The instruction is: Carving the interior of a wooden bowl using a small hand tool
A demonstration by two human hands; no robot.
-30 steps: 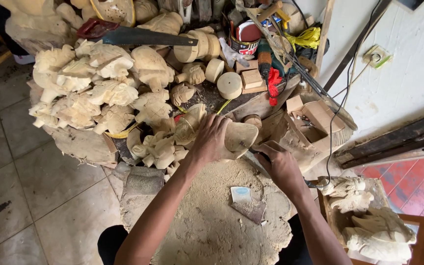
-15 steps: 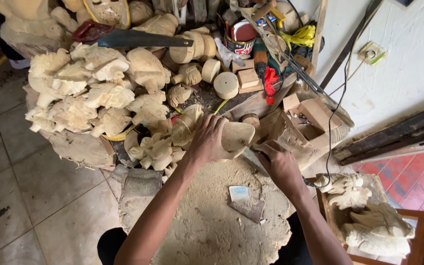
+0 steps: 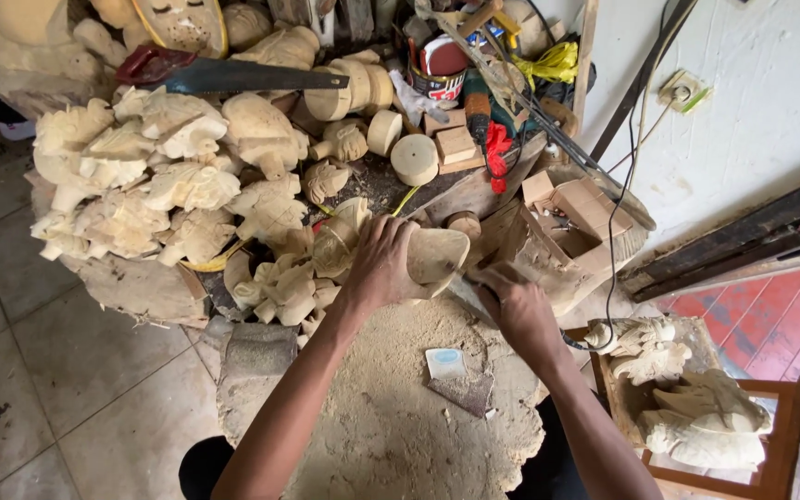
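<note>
Sawdust covers the round work block (image 3: 391,417) below my view, and I see both hands meeting at its twelve o'clock edge. My left hand (image 3: 383,264) wraps over a pale carved wooden piece (image 3: 437,255), fingers curled tight around its left side so the smooth rounded end shows toward three o'clock. My right hand (image 3: 516,306) sits just beside it at four o'clock, fingers closed around something slim; I cannot tell what tool it is, since the hand hides most of it. The carved piece rests at the block's upper rim, touching the heap of carvings behind it.

At ten o'clock from the hands lies a big pile of unfinished pale carvings (image 3: 159,185). A handsaw (image 3: 233,76) with a red handle lies across the top of that pile at eleven o'clock. Round wooden discs (image 3: 415,159) stand at twelve o'clock, with a red and white tin (image 3: 439,65) farther back. A small pale blue pad (image 3: 444,363) lies on the sawdust at six o'clock from the hands. More finished carvings (image 3: 687,407) sit in a wooden frame at four o'clock, well apart.
</note>
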